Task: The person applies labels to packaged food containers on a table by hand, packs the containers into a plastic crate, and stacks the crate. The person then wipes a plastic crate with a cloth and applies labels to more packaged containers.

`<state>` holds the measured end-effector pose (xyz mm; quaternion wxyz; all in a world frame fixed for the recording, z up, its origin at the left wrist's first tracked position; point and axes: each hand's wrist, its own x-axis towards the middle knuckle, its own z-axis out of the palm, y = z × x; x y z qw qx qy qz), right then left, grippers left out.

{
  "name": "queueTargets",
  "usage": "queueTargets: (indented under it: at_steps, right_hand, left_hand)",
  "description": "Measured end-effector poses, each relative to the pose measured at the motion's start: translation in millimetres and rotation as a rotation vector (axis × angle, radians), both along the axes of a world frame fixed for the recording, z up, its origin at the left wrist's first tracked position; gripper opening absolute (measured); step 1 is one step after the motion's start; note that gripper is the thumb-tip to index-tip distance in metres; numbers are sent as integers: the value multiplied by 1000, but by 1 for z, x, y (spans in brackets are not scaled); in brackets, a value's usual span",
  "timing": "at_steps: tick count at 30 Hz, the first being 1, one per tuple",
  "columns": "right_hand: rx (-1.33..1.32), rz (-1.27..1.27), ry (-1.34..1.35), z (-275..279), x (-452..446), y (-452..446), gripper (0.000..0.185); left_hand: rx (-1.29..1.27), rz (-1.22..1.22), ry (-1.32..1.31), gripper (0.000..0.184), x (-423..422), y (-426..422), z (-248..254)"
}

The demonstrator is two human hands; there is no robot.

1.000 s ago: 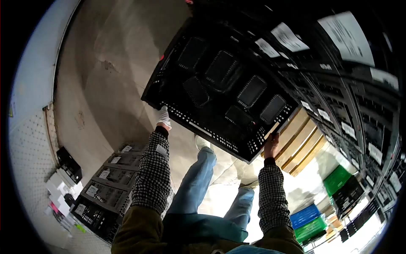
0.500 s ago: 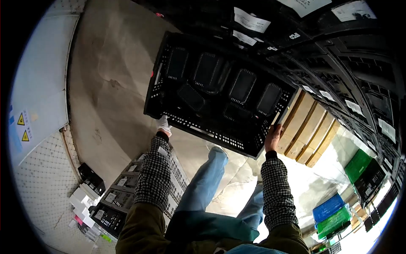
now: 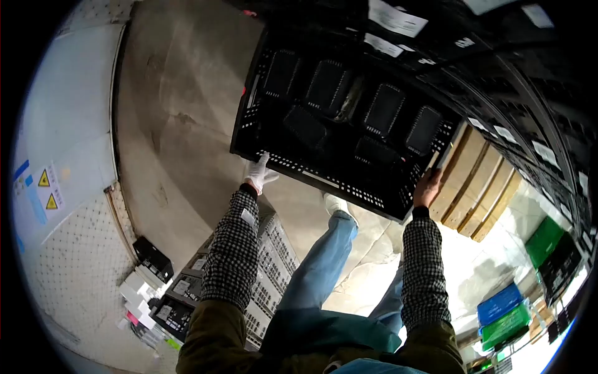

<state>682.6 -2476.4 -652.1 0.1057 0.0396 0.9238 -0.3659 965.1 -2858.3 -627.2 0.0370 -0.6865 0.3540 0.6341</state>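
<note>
A large black crate point(image 3: 349, 184) with perforated walls is held out in front of me, tilted, with several black oblong packs point(image 3: 384, 109) inside. My left hand point(image 3: 260, 172), in a white glove, touches the crate's near edge at its left corner, thumb and fingers apart. Bare and wrapped round the crate's right end is my right hand point(image 3: 427, 188). The inside of the crate is dark, so the packs' contents cannot be made out.
Stacked black crates with white labels point(image 3: 398, 19) rise along the right. Beyond the held crate's right end lies a wooden pallet point(image 3: 476, 181). Grey crates point(image 3: 268, 274) stand at lower left. Blue point(image 3: 500, 302) and green crates point(image 3: 506, 327) are at lower right.
The held crate has swung level and shifted right in view. The fingers of my left hand have spread at its edge. My right hand keeps its hold on the right end.
</note>
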Motion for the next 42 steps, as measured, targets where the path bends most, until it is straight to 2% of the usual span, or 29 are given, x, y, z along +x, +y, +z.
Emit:
queueTargets:
  at_steps: [1, 3, 4, 5, 6, 7, 9, 10, 11, 12, 13, 16, 17, 19, 21, 22, 23, 25, 27, 28, 29, 30, 31, 33, 36, 37, 39, 40, 42]
  right_hand:
    - [33, -31, -68, 4, -3, 1, 23]
    - [235, 253, -63, -47, -4, 47, 33]
    - [313, 335, 238, -24, 3, 43, 48]
    - [144, 312, -106, -14, 8, 56, 54]
    - [90, 207, -170, 5, 22, 66, 58]
    - [26, 103, -230, 27, 38, 75, 61]
    - [117, 203, -128, 25, 90, 130, 64]
    - [187, 219, -259, 44, 114, 158, 61]
    - [252, 236, -395, 66, 142, 187, 58]
    - [243, 251, -384, 81, 170, 224, 47]
    - [229, 196, -427, 107, 192, 259, 38]
    - [258, 77, -543, 157, 238, 380, 32]
    - [311, 99, -574, 148, 255, 434, 28]
    - [272, -194, -566, 200, 263, 504, 25]
    - [-7, -502, -707, 242, 261, 591, 25]
    - [-77, -571, -697, 264, 263, 634, 25]
    - [-150, -639, -685, 284, 269, 677, 26]
    - [-300, -776, -636, 313, 289, 763, 28]
    - [-378, -967, -547, 354, 298, 832, 27]
    - [-436, -1059, -495, 370, 304, 866, 25]
    - [-488, -1140, -452, 375, 314, 900, 24]
    - [-564, -1217, -380, 377, 324, 929, 23]
    - [-557, -1265, -347, 377, 335, 958, 22]
    - [-578, -1357, -273, 394, 344, 995, 22]
    - [-630, -1447, -300, 414, 338, 1035, 22]
    - [-631, -1479, -303, 421, 332, 1045, 22]
    - [-770, -1537, -317, 398, 323, 1071, 22]
    - [-766, -1560, -332, 411, 313, 1082, 21]
    - [-768, -1589, -362, 425, 286, 1107, 20]
  left_hand:
    - [2, 24, -55, 80, -3, 9, 7]
    - [15, 54, -169, 81, 1, 36, 23]
    - [105, -65, -180, 82, 27, 58, 16]
    - [184, -98, -141, 79, 53, 86, 8]
    - [262, -135, -102, 78, 79, 115, 2]
    - [353, -383, 145, 64, 133, 142, -23]
    - [376, -812, -267, 45, 102, 223, 27]
    - [443, -448, -101, 51, 84, 264, 81]
    - [490, -426, -116, 49, 76, 294, 102]
    - [535, -402, -135, 46, 72, 323, 121]
    - [344, -455, -74, 38, 61, 353, 155]
    - [298, -524, -26, 30, 25, 415, 209]
    - [326, -578, 54, 30, 16, 427, 223]
    - [322, -653, 123, 31, -5, 452, 237]
    - [390, -808, 159, 47, -21, 475, 240]
    - [342, -843, 85, 53, -42, 506, 279]
    - [223, -846, -23, 47, -59, 539, 306]
    - [104, -934, -39, 41, -65, 581, 302]
    - [113, -708, -93, 41, -102, 650, 325]
    - [120, -773, -47, 41, -121, 695, 337]
    - [131, -824, -10, 41, -134, 730, 339]
    - [318, -790, 95, 42, -155, 766, 338]
    - [285, -1013, 125, 46, -175, 821, 359]
    - [234, -1223, 236, 45, -214, 922, 401]
    - [264, -1393, 334, 29, -278, 1043, 428]
    - [291, -1479, 388, 28, -301, 1076, 437]
    - [298, -1575, 445, 28, -339, 1128, 450]
    - [302, -1589, 471, 29, -357, 1143, 452]
    - [262, -1581, 364, 31, -394, 1162, 447]
